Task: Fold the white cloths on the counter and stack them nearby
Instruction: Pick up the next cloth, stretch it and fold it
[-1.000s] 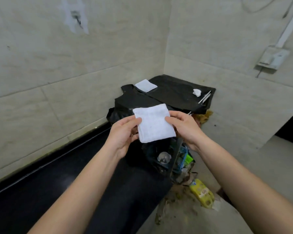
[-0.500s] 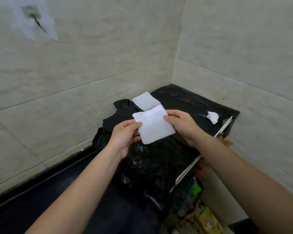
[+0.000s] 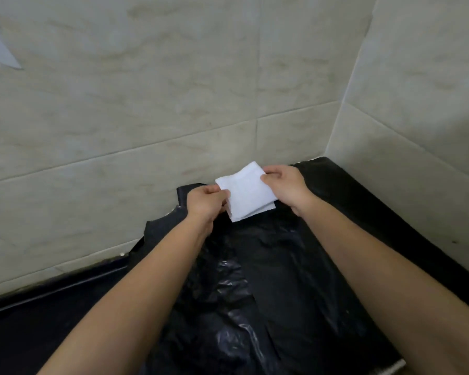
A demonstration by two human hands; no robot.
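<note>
Pale marbled tile walls (image 3: 173,90) meet in corner, right; crinkled black plastic sheet (image 3: 295,280) over dark counter (image 3: 38,334)

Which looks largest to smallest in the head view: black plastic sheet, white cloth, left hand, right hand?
Largest: black plastic sheet.
Next: white cloth.
Last: left hand and right hand look alike, so unranked.
</note>
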